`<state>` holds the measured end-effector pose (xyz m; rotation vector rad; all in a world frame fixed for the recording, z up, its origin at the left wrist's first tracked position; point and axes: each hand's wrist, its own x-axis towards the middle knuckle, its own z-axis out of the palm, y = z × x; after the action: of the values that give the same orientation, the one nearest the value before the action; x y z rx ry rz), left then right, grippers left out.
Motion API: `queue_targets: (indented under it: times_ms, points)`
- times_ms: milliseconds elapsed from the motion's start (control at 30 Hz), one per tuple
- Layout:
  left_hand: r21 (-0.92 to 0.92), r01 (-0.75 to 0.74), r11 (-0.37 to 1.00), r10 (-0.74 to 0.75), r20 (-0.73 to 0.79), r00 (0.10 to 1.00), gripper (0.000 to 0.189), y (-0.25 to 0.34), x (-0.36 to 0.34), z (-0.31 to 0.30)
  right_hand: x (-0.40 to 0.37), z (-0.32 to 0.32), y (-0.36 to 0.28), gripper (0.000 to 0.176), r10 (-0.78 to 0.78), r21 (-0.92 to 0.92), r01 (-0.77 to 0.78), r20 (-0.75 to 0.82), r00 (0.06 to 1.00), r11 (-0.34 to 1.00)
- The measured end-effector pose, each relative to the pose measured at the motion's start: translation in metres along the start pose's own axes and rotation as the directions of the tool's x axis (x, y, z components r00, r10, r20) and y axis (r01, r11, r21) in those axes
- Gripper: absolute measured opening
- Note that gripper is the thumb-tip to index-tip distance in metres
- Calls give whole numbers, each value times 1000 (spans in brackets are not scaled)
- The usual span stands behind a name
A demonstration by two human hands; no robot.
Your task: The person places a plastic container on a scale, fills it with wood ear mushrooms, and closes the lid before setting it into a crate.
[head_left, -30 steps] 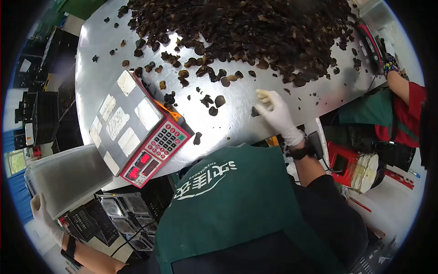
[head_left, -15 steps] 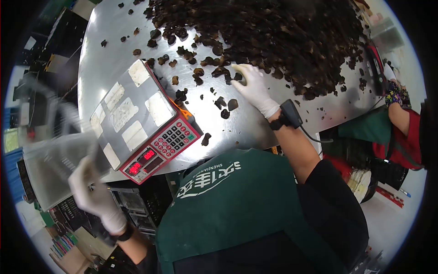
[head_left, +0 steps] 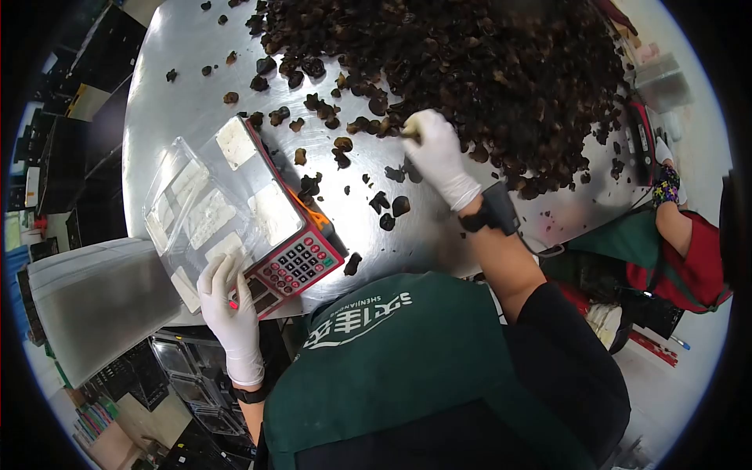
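A clear plastic container (head_left: 184, 188) lies open over the plate of the red-and-silver digital scale (head_left: 278, 215). My left hand (head_left: 231, 313), in a white glove, pinches the container's near edge and covers part of the scale's display. Dark, curled fungus-like pieces form a large pile (head_left: 486, 70) on the metal table (head_left: 462, 227). At the pile's near left edge is my gloved right hand (head_left: 439, 157), its fingers drawn together; whatever lies between them is too small to tell. Loose pieces (head_left: 341, 153) are scattered between the scale and the pile.
A large translucent bin (head_left: 102, 301) stands left of the scale, by the table edge. Black crates (head_left: 192, 380) are below the table. On the right are a second red scale (head_left: 641, 141) and another person's arm in a patterned sleeve (head_left: 667, 186). An orange object (head_left: 312, 210) sits beside the near scale.
My left hand has brought the blurred clear container from the left onto the scale. My right hand's fingers have closed near the pile. The view has shifted slightly.
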<state>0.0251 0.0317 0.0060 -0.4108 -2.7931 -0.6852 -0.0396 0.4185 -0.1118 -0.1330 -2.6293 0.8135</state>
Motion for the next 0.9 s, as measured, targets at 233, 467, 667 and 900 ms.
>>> queue_targets:
  times_ms: [233, 467, 667, 900]
  points:
    - [-76, 21, 997, -18, 41, 999, 39, 4, 12, 7, 45, -25, 34, 38, -8, -46, 8, -3, 1000, 999]
    - [-107, 69, 992, -61, 81, 995, 32, 3, 14, 12, 39, -19, 37, 19, 128, -114, -107, 191, 973, 988]
    - [-56, 33, 998, -29, 74, 997, 32, 7, 18, 10, 27, -29, 23, 21, 66, 284, -102, 134, 989, 953]
    - [-106, 44, 993, -37, 68, 997, 32, 11, 19, 12, 1, -38, -5, 18, 285, 658, -677, 614, 736, 330]
